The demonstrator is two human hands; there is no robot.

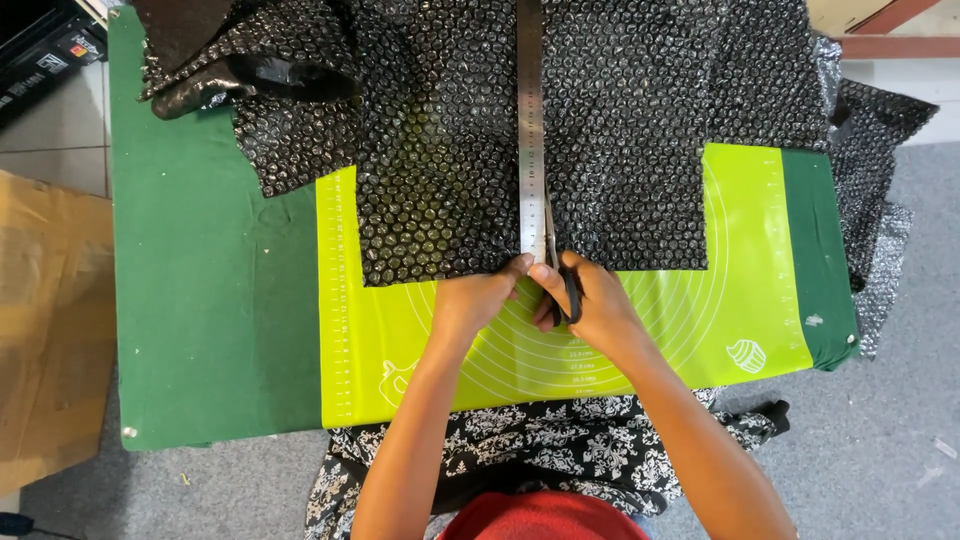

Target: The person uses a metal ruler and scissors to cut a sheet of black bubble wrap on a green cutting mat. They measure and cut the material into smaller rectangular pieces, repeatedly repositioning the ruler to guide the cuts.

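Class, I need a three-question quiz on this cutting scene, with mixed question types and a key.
1. True or false: the right hand holds black-handled scissors.
2. What does the metal ruler lie on? A. cardboard B. black bubble wrap C. bare floor
3. What colour is the mat under the left hand?

Key: 1 true; 2 B; 3 lime green.
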